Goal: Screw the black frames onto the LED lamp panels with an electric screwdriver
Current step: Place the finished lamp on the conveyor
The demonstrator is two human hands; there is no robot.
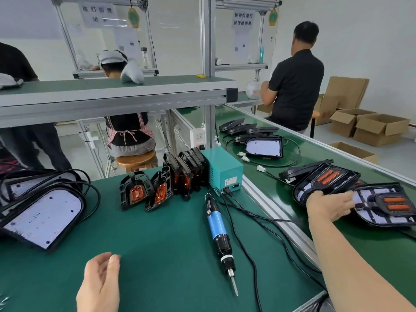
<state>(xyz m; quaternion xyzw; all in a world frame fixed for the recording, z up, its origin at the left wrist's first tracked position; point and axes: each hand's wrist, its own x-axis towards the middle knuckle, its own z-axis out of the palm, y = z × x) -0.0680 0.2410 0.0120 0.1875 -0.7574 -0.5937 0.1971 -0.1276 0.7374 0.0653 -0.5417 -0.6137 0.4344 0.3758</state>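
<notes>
The blue and black electric screwdriver (219, 233) lies on the green mat, bit pointing toward me, untouched. My left hand (101, 282) hovers over the mat at the near left, fingers relaxed and holding nothing. My right hand (328, 204) reaches right onto the conveyor belt and rests on the edge of a framed lamp panel (387, 207) with orange inserts. Another framed panel (324, 181) lies just behind it. Bare LED panels (42, 217) with cables are stacked at the left. A row of black frames (162, 188) with orange inserts stands upright at the centre.
A teal power box (222, 168) feeds the screwdriver through black cables (254, 212) crossing the mat. Several more panels (263, 147) lie farther up the belt. An aluminium rail (276, 217) separates mat and belt. Other people work behind; cardboard boxes (369, 127) stand at the right.
</notes>
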